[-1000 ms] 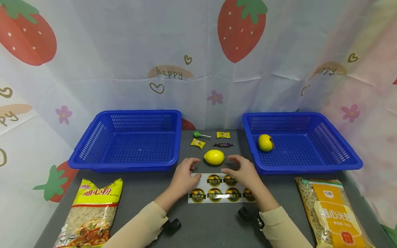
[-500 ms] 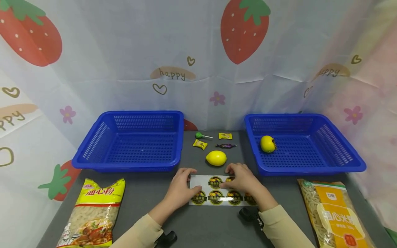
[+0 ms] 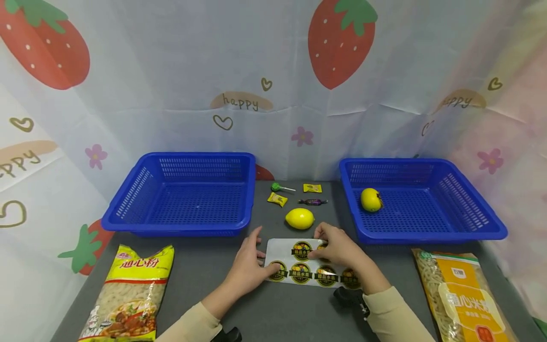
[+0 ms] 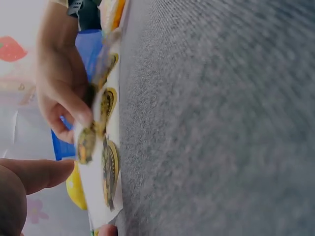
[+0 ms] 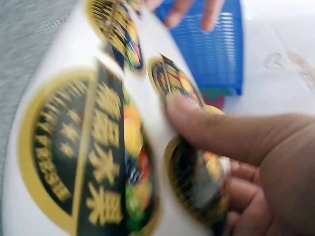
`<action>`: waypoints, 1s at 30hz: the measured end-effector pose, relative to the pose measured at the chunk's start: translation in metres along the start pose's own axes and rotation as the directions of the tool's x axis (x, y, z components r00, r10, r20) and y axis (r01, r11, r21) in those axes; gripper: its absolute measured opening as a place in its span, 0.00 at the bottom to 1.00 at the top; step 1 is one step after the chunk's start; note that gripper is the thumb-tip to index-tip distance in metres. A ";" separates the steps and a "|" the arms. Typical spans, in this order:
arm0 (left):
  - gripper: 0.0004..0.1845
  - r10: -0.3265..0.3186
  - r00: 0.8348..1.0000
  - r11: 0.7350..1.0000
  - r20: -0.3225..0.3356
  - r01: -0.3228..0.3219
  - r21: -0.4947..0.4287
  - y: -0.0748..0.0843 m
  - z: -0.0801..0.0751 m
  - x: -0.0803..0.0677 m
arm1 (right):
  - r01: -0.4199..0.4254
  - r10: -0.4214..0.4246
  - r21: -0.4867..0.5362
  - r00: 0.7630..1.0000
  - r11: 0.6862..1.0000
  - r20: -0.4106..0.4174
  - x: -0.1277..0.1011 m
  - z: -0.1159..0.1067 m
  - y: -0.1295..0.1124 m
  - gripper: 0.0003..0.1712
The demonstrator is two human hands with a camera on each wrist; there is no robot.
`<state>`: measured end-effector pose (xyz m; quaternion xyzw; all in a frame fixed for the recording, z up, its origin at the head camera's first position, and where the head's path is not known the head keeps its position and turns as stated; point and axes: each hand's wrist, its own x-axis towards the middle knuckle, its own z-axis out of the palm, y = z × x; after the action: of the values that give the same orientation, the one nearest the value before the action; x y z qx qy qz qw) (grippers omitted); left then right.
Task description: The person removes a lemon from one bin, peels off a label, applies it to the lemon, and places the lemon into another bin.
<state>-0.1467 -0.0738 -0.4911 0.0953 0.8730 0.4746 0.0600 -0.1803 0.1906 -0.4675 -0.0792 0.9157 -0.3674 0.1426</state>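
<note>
A white sheet of round black-and-gold stickers [image 3: 279,248] is lifted off the grey table, tilted. My right hand [image 3: 342,248] pinches its upper right part, thumb on the printed face and fingers behind, as the right wrist view shows. At the sheet's left edge my left hand [image 3: 245,267] is spread, its thumb by the lower left sticker; whether it touches the sheet I cannot tell. Just beyond the sheet lies a yellow lemon [image 3: 300,219].
Blue plastic baskets stand left [image 3: 179,227] and right [image 3: 431,235]; the right one holds a yellow round fruit [image 3: 371,200]. A lollipop [image 3: 276,187] and several wrapped candies [image 3: 312,202] lie between them. Pasta bags flank the front, left [image 3: 128,294] and right [image 3: 463,294].
Both hands came back from beside the lemon to the sticker sheet. The right hand has taken hold of the sheet and raised it; the left hand's fingers have spread at its left edge.
</note>
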 end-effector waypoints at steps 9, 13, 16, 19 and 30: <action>0.64 -0.104 0.971 0.880 0.216 0.191 -0.435 -0.009 -0.008 -0.002 | 0.170 -0.177 0.127 0.983 0.977 0.053 -0.013 -0.019 -0.004 0.18; 0.69 0.013 0.956 0.820 0.292 0.157 -0.551 -0.010 -0.010 -0.005 | 0.188 -0.194 0.121 0.980 0.975 0.040 -0.014 -0.021 -0.002 0.17; 0.68 0.122 0.951 0.841 0.283 0.052 -0.538 -0.008 -0.011 -0.008 | 0.188 -0.193 0.112 0.981 0.976 0.034 -0.015 -0.021 -0.001 0.17; 0.60 0.205 0.943 0.871 0.263 -0.054 -0.488 -0.006 -0.011 -0.009 | 0.193 -0.198 0.116 0.980 0.974 0.032 -0.016 -0.022 -0.001 0.17; 0.26 0.113 0.980 0.936 0.162 -0.050 -0.347 0.002 -0.013 -0.010 | 0.191 -0.204 0.188 0.977 0.963 0.054 -0.017 -0.027 -0.006 0.15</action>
<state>-0.1390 -0.0852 -0.4821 0.1620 0.7637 0.6103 0.1343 -0.1723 0.2083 -0.4413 -0.1702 0.8599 -0.4588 0.1451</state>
